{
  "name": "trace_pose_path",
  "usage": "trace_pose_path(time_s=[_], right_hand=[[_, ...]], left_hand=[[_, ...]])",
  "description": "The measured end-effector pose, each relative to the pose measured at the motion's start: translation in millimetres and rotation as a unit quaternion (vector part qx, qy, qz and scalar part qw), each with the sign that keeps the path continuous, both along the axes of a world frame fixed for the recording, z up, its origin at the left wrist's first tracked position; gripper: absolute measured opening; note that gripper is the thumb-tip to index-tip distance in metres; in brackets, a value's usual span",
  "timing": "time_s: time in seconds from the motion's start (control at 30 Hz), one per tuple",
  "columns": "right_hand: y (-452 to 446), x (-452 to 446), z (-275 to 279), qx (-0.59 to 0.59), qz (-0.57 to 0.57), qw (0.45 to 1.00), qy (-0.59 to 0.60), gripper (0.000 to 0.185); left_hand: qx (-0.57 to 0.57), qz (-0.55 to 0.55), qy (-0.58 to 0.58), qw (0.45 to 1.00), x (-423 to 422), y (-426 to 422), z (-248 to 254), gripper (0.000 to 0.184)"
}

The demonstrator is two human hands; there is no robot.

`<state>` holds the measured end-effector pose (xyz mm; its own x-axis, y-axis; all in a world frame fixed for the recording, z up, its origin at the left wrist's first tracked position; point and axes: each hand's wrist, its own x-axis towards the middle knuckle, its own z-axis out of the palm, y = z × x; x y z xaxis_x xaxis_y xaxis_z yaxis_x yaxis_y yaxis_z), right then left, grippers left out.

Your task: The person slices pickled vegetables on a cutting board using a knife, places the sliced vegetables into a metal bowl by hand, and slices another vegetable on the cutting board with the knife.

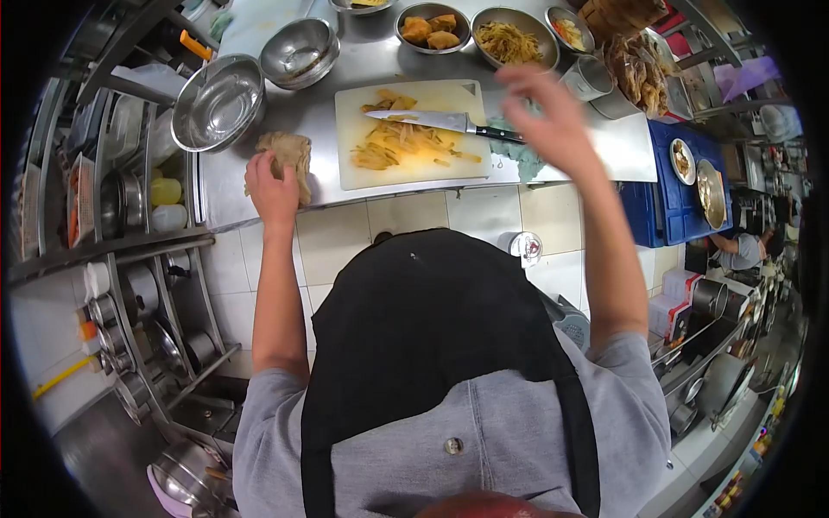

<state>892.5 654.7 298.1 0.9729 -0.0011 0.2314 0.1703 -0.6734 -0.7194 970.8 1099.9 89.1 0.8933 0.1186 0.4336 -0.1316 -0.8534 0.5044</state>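
My left hand (273, 183) grips a folded tan cloth (296, 157) on the steel counter, fingers curled over its left side. My right hand (548, 116) is raised and blurred, with thumb and fingers apart and nothing visible in it. Below it lie a crumpled green cloth (518, 155) and the black handle (499, 134) of a kitchen knife (423, 117). The knife rests across a white cutting board (414, 175), its blade pointing left. Sliced yellow-brown vegetable strips (406, 142) are spread on the board around the blade.
Steel bowls (218, 104) stand at the counter's left. Along the back are a bowl of yellowish chunks (432, 32), a bowl of shredded strips (518, 43) and a clear container (587, 78). A blue cart (652, 173) stands right; pot shelves (142, 319) are left. Another person (743, 250) is far right.
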Motion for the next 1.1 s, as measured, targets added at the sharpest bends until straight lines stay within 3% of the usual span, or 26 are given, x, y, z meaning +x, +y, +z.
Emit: trace_pose_path(time_s=[0.07,0.1,0.13,0.2,0.27,0.37,0.57,0.63,0.87,0.97,1.1], right_hand=[[-16,15,-110,-0.151,0.038,0.987,0.034,0.040],[-19,18,-135,-0.231,0.062,0.969,0.063,0.038],[-18,19,-148,-0.231,0.069,0.969,0.061,0.038],[-16,22,-165,-0.321,0.079,0.939,0.092,0.029],[-16,29,-166,-0.316,0.083,0.941,0.088,0.018],[-24,31,-170,-0.294,0.101,0.950,0.029,0.017],[-31,-3,-146,-0.179,-0.035,0.978,0.105,0.019],[-33,-16,-144,-0.066,-0.079,0.982,0.158,0.025],[-10,-57,-137,0.036,-0.147,0.963,0.222,0.029],[0,-75,-130,0.069,-0.160,0.950,0.258,0.031],[5,-100,-127,0.091,-0.159,0.942,0.280,0.033]], left_hand=[[0.044,-0.097,-0.036,0.994,-20,-24,25,0.038],[0.019,-0.136,0.065,0.988,-29,-39,40,0.040],[0.019,-0.129,0.064,0.989,-34,-52,40,0.040],[0.000,-0.237,0.126,0.963,-36,-73,42,0.044],[0.032,-0.234,0.138,0.962,-38,-94,46,0.046],[0.070,-0.242,0.175,0.952,-33,-107,43,0.048],[0.052,-0.324,0.164,0.930,-8,-145,26,0.039],[0.033,-0.351,0.135,0.926,-5,-175,25,0.032],[-0.021,-0.337,0.202,0.919,42,-187,68,0.031],[0.191,-0.295,0.195,0.916,69,-194,69,0.033],[0.233,-0.305,0.157,0.910,65,-203,56,0.025]])
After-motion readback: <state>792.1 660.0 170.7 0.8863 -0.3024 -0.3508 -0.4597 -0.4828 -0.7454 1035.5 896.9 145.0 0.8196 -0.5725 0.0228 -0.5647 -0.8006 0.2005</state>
